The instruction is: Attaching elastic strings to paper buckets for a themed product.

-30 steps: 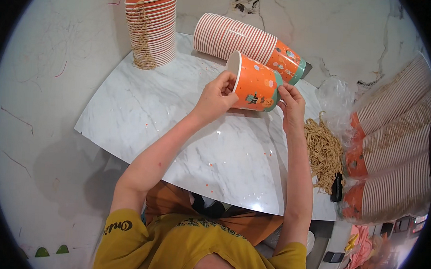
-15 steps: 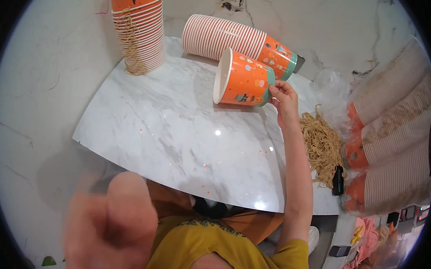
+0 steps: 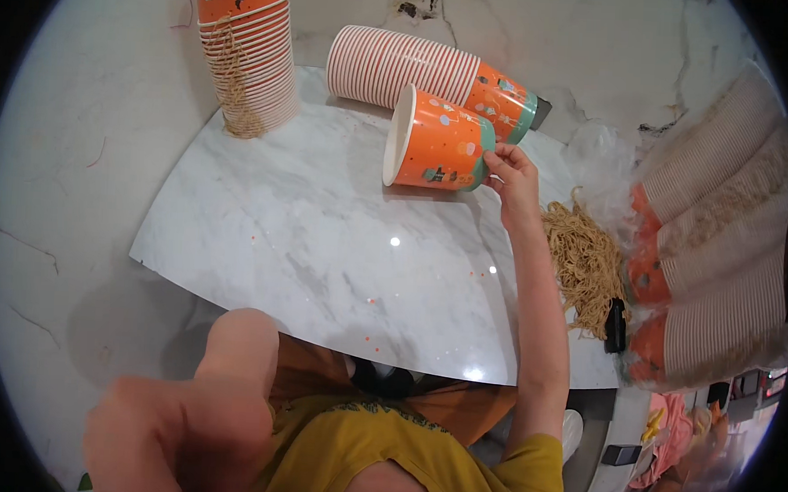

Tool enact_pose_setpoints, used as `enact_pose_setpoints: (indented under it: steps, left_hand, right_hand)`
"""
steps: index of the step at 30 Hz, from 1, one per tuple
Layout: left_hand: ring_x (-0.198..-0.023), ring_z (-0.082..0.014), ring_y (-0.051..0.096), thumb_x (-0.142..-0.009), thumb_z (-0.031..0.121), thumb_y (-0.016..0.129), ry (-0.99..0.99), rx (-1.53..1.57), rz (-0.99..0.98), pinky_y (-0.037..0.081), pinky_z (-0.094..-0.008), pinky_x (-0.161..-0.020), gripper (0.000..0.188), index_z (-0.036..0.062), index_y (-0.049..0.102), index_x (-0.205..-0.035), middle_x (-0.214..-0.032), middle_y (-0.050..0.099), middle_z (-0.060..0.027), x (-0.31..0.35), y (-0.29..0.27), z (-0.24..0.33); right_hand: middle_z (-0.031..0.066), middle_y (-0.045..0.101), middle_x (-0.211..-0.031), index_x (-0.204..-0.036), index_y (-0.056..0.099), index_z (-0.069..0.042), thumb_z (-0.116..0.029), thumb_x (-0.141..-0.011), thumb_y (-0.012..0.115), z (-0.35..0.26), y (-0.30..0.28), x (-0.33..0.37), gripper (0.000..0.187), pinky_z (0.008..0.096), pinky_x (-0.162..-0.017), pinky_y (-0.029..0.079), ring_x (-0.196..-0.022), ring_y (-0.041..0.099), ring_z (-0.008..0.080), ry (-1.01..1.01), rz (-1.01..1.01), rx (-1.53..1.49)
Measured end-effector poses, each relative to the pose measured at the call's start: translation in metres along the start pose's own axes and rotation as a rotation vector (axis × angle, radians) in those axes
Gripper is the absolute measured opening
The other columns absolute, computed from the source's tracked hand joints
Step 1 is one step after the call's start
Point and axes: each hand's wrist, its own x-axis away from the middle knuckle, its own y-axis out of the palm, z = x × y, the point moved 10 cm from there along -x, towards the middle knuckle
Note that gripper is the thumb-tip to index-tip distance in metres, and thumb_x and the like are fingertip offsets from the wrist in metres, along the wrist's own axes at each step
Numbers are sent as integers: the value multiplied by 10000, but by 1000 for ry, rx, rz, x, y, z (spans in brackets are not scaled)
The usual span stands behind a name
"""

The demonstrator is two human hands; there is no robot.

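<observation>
My right hand point(image 3: 513, 183) pinches the green base of an orange paper cup point(image 3: 438, 144) with thumb and fingers. This cup lies on its side, its white-rimmed mouth turned left. Just behind it lies a long nested stack of the same cups point(image 3: 406, 68), also on its side, its orange and green bottom end at the right. Close to the camera at the lower left, my left hand point(image 3: 170, 434) is raised, large and foreshortened. Its fingers are partly cut off by the lower edge, so whether they hold anything is hidden.
A marble-patterned board point(image 3: 324, 243) lies under the cups. Another cup stack point(image 3: 252, 73) stands upright at the far left, tan strands hanging on it. Tan string point(image 3: 582, 267) is heaped at the right, beside a black object point(image 3: 616, 326). Plastic-wrapped cup stacks point(image 3: 726, 296) lie farther right.
My left hand has shifted slightly left and down and is less blurred. My right hand keeps its grip on the cup. The whole view has shifted a little.
</observation>
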Motion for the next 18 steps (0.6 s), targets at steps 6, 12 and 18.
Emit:
enact_pose_setpoints:
  steps: [6,12,18]
  left_hand:
    - [-557,-27,383,-1033,174,525,-118,0,175,366,-166,-606,170,175,676,-954,-648,402,102,4,-15,1]
    - [-565,-44,394,-1030,141,514,148,155,123,394,-186,-620,188,174,675,-939,-655,440,99,-3,-13,6]
    - [-591,-86,419,-955,395,630,-38,364,482,347,-268,-684,298,223,602,-712,-641,507,79,11,-63,19]
  right_hand:
    - [-13,672,-945,-1029,657,-75,-117,-926,723,4,-12,-8,129,279,-775,506,-851,623,95,-92,4,43]
    - [-26,676,-955,-1025,653,-92,-154,-922,731,11,-15,-8,143,268,-796,513,-852,636,94,-42,-46,139]
    - [-24,659,-871,-996,640,-81,-190,-924,750,3,-3,-1,171,233,-725,457,-784,595,67,-50,22,124]
